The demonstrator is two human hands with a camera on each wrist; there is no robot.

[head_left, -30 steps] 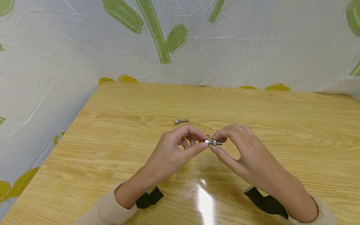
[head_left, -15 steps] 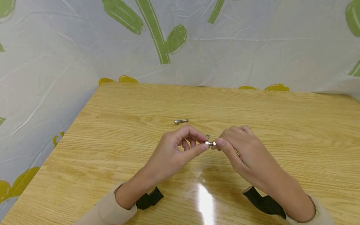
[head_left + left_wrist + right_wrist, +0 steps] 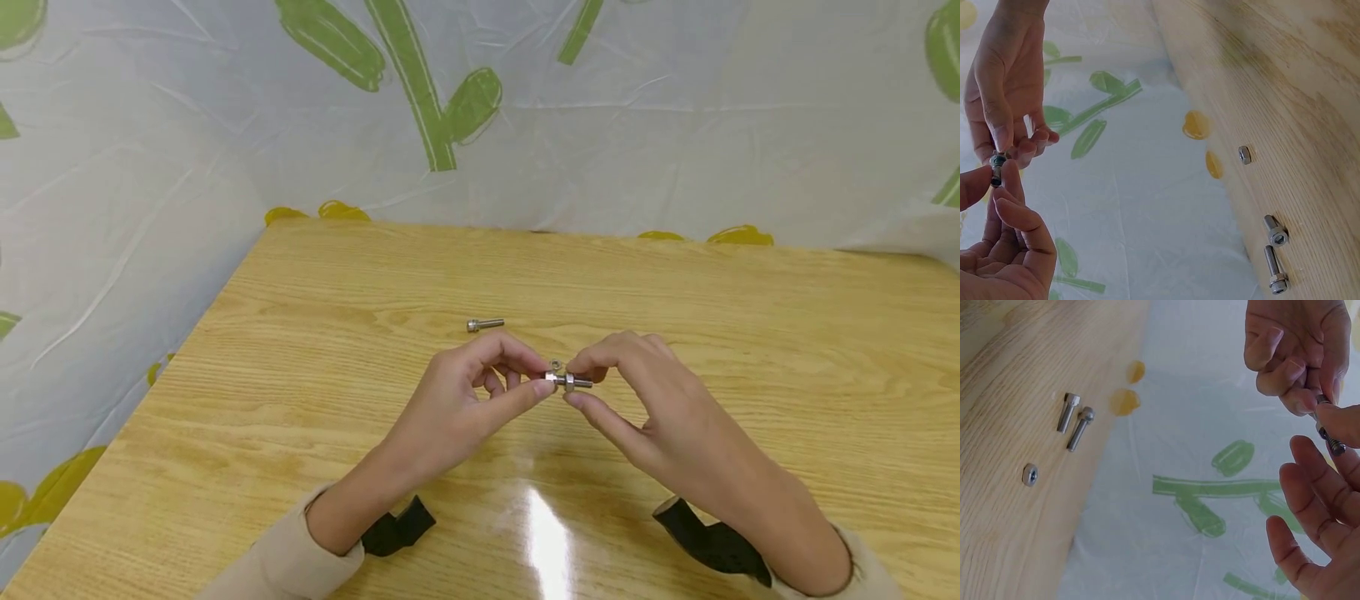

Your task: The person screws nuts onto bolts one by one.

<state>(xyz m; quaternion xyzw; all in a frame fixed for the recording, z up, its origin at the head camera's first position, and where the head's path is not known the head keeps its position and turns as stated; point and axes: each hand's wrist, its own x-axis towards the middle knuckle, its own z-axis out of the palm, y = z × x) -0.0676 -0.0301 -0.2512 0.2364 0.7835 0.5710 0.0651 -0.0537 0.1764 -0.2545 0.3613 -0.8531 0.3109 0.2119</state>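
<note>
My left hand (image 3: 457,400) pinches the head of a silver bolt (image 3: 583,383) between thumb and forefinger. The bolt lies level, its threaded end pointing right. A hex nut (image 3: 570,382) sits partway along the thread, apart from the head. My right hand (image 3: 660,408) has thumb and forefinger on either side of this nut, fingertips right at its edges. In the right wrist view, the right thumb (image 3: 1342,425) overlaps the nut, and the other right fingers (image 3: 1310,487) spread loosely. The left wrist view shows the bolt (image 3: 996,172) between both hands' fingertips.
On the wooden table (image 3: 300,333) lies a socket-head bolt (image 3: 486,325) beyond the left hand. A loose nut (image 3: 556,365) shows just behind the fingertips. A second loose bolt (image 3: 1275,230) appears in the wrist views. A flower-printed sheet (image 3: 600,150) hangs at the back.
Half a second ago the right hand was turned, its thumb over the bolt's threaded end. It has turned back, thumb and forefinger again either side of the nut. The left hand stays put.
</note>
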